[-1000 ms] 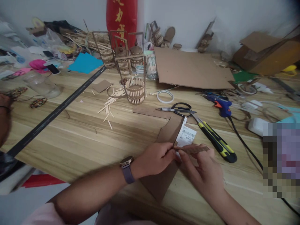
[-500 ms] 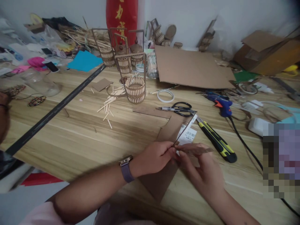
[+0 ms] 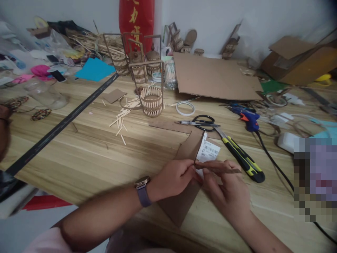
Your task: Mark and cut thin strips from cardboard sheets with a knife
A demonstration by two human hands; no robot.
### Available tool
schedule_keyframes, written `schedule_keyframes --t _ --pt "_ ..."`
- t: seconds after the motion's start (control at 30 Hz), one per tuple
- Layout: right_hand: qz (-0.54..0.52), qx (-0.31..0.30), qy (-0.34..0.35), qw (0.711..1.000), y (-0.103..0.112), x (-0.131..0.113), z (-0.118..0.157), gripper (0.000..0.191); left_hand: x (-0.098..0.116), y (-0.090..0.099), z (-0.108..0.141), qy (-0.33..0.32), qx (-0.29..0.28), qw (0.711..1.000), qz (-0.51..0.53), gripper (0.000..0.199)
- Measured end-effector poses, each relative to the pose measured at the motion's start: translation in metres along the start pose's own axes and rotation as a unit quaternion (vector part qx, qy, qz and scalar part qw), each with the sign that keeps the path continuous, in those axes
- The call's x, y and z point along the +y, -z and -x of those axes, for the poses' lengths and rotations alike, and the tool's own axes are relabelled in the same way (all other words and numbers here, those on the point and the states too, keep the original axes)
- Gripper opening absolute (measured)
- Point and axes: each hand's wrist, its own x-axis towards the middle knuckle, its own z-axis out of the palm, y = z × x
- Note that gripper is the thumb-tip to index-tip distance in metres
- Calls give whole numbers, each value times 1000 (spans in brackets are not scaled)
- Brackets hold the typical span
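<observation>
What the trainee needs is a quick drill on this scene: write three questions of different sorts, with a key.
1. Choose: on which side is the wristwatch worn? a) left b) right
2. True or false: the utility knife is nearer the right hand than the hot glue gun is.
3. Open: what do the right hand and left hand hold between them?

Key: 1 a; 2 true; 3 a thin brown cardboard strip.

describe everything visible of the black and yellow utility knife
The black and yellow utility knife is long and slim, plastic-looking, with a silvery blade out at the far end. It lies slantwise on the pale wooden table beyond the right hand and apart from it; whether its tip touches the black-handled scissors is unclear.
</observation>
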Motion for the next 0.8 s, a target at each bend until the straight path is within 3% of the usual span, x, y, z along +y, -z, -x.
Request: schedule_keyframes --t 0.17,0.27,0.47,0.67,0.8 --pt "-58 28 -146 987 -5 3 9 14 4 2 1 -7 -16 1000 6 28" --pt "-71 45 -188 979 -9 5 14 18 5 4 0 5 -21 1000 15 28" --pt "-91 25 -154 984 -9 6 17 15 0 5 -3 2 -35 999 38 36" --pt "-7 8 -5 1000 -5 6 8 13 -3 2 -3 2 -9 999 45 31" --pt "-1 25 -23 999 -6 4 6 19 -1 1 -2 12 -14 999 42 28"
